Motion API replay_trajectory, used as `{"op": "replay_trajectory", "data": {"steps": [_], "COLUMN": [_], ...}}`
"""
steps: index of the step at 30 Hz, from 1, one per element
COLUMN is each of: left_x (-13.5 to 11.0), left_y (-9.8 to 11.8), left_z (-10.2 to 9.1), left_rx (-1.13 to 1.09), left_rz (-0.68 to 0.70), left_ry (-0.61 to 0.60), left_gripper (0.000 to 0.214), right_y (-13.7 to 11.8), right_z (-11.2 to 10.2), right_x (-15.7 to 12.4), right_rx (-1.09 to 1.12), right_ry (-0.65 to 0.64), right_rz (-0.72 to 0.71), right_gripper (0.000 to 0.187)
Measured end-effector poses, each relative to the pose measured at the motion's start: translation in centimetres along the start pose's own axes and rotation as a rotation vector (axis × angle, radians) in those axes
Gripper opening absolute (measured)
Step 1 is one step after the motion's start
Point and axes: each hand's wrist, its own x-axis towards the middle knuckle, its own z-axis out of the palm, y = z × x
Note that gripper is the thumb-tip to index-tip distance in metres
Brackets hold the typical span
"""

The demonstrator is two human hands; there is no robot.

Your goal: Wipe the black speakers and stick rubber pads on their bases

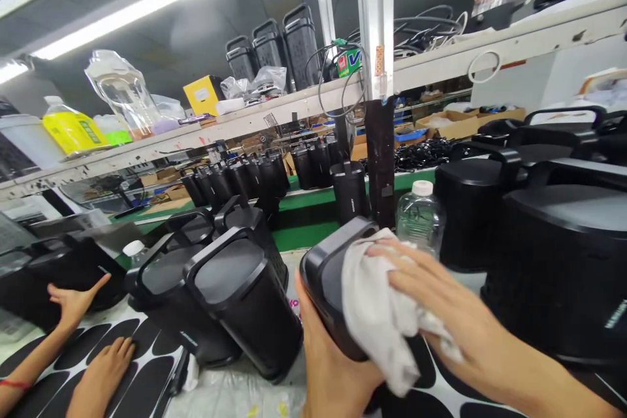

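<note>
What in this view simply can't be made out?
Head view only:
- Face of the black unit: covered by the white cloth and the right hand.
- Grip of the left hand: fingertips hidden behind the unit, wrist cut by the bottom edge.
- Label on the yellow bottle: too small to read.
- Arms behind the co-worker's hands: cut by the left edge.

On the oval-patterned table [147, 356] stand black speakers [245, 300] and a clear bottle [420, 215].
</note>
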Motion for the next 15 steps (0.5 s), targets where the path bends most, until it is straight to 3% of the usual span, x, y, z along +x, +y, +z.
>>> {"op": "replay_trajectory", "data": {"steps": [2,5,7,10,15], "left_x": [0.0,0.3,0.6,0.8,0.7], "left_y": [0.3,0.4,0.3,0.4,0.9], "left_z": [0.0,-0.1,-0.3,-0.5,-0.2], "left_rx": [-0.055,-0.069,-0.056,-0.039,-0.058], "left_rz": [-0.07,-0.15,-0.156,-0.146,-0.169], "left_ry": [-0.008,0.028,0.019,-0.006,0.024], "left_gripper": [0.132,0.129,0.128,0.125,0.122], "right_y": [0.6,1.2,1.4,1.3,0.7], "right_z": [0.0,-0.2,-0.3,-0.3,0.0], "right_x": [-1.6,-3.1,-3.9,-4.7,-5.2], "right_rx": [0.091,0.392,0.608,0.797,0.88], "right_ry": [0.06,0.026,0.077,0.187,0.161], "right_rz": [0.323,0.957,1.188,1.286,1.316], "right_gripper": [0.037,0.044,0.048,0.047,0.047]}}
